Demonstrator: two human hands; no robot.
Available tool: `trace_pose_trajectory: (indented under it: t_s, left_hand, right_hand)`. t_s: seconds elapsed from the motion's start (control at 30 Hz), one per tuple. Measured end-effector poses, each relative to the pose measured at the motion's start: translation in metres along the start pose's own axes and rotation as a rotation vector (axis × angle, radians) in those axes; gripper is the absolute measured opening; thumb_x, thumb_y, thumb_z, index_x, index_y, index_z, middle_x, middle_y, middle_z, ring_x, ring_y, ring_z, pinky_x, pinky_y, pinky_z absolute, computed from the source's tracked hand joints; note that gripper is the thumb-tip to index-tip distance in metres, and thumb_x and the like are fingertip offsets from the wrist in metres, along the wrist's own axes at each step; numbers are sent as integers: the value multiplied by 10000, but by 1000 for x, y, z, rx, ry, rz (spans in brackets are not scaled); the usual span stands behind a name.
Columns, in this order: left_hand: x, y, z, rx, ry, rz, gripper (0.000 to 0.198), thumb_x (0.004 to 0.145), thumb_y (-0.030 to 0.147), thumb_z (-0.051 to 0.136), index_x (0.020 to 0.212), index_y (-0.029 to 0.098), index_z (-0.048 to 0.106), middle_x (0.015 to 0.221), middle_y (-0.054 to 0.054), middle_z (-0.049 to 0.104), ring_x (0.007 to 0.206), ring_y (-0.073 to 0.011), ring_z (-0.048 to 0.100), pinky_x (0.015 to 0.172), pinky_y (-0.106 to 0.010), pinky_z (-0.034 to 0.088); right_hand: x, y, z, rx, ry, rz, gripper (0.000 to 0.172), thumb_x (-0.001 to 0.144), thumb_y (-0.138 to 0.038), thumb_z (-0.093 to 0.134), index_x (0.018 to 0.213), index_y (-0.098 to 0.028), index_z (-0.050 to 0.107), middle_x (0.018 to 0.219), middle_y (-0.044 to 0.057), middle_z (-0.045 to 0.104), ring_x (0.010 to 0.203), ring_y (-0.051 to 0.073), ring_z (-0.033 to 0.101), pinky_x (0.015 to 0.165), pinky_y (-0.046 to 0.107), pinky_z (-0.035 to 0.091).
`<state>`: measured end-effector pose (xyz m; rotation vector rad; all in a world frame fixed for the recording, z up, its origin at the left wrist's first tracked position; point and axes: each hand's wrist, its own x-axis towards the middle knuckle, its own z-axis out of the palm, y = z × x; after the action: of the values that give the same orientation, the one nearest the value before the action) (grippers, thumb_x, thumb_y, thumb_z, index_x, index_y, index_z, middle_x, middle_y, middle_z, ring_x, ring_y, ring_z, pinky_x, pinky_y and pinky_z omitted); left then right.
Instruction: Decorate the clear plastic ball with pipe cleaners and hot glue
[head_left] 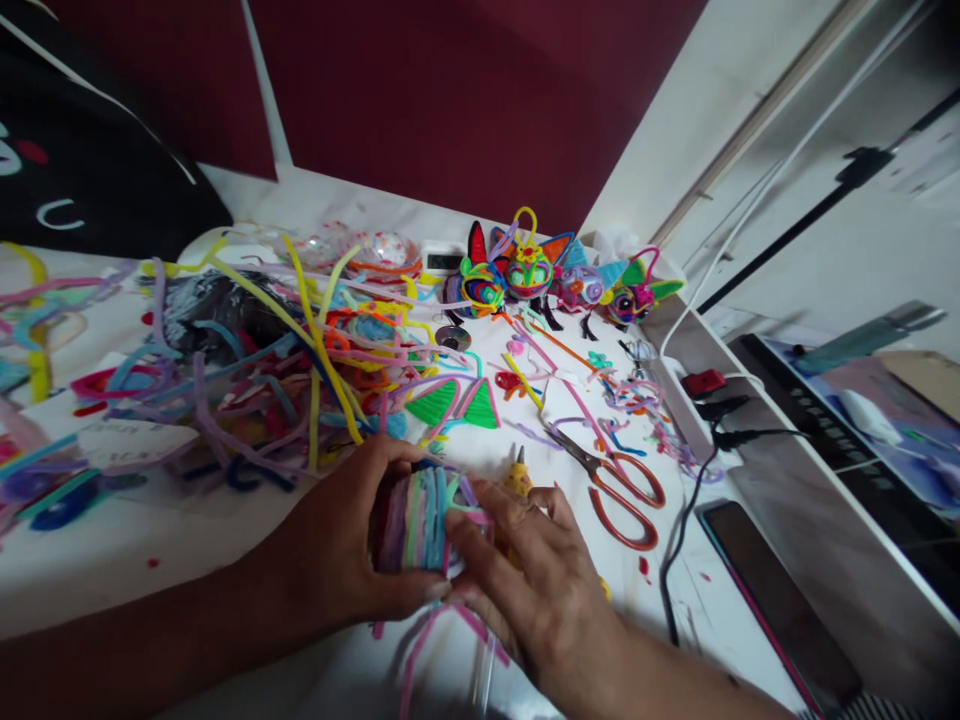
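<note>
A rounded piece wrapped in striped pipe cleaners (424,520), dark red, purple, green, blue and pink, sits between my hands above the white table. My left hand (345,545) grips it from the left, thumb below and fingers over the top. On its right side press the bent fingers of my right hand (532,570), hiding part of it. Loose pink pipe cleaners (420,655) hang beneath. Just behind my right hand, a yellow tool with a metal tip (519,475), like a glue gun, is mostly covered. Orange-handled scissors (606,475) lie to the right.
Tangled pipe cleaners (225,400) cover the left of the table. Green leaf-like pieces (454,402) lie ahead. Several decorated pipe-cleaner balls (529,272) stand at the back. Rightward are a phone (776,605), a black cable (681,545) and a power strip (686,390).
</note>
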<state>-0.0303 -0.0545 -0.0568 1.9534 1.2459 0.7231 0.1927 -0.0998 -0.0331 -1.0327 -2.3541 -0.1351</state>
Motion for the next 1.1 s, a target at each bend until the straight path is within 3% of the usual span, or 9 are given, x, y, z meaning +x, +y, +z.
trace_pose_trajectory:
  t_s: [0.23, 0.5, 0.77, 0.93, 1.1]
  left_hand:
    - [0, -3, 1, -52, 8, -87, 634, 631, 611, 782, 1073, 254, 502, 994, -26, 621, 895, -271, 643, 724, -381, 518]
    - [6, 11, -6, 58, 2, 38, 471, 770, 651, 677, 1014, 252, 618, 1034, -44, 592, 966, -282, 609, 806, -415, 488]
    - [1, 19, 2, 53, 82, 14, 528, 818, 588, 643, 1202, 227, 623, 1143, -90, 645, 1096, -307, 617, 961, -467, 484]
    - [-13, 26, 2, 43, 64, 47, 517, 937, 517, 522, 1385, 260, 553, 1336, -108, 593, 1302, -301, 527, 1121, -494, 410]
    - [-21, 21, 3, 45, 81, 65, 549, 945, 517, 537, 1446, 292, 513, 1394, -103, 558, 1367, -305, 473, 1180, -501, 354]
  right_hand:
    - [0, 3, 4, 33, -10, 31, 325, 1031, -333, 532, 1268, -120, 592, 1264, 208, 687, 1066, 275, 695, 870, 427, 484]
    - [1, 3, 9, 19, 20, 66, 346, 1031, -393, 518, 1257, -141, 591, 1219, 195, 695, 981, 256, 704, 813, 408, 475]
    - [2, 2, 13, -49, 84, 76, 369, 1038, -418, 495, 1220, -136, 648, 1114, 162, 703, 948, 239, 682, 779, 386, 448]
    - [2, 1, 13, -83, 77, 86, 398, 1041, -449, 474, 1226, -148, 659, 1122, 159, 706, 942, 237, 677, 786, 386, 447]
    - [1, 0, 13, -87, 65, 59, 379, 1035, -422, 500, 1247, -147, 651, 1158, 165, 704, 973, 251, 679, 809, 397, 449]
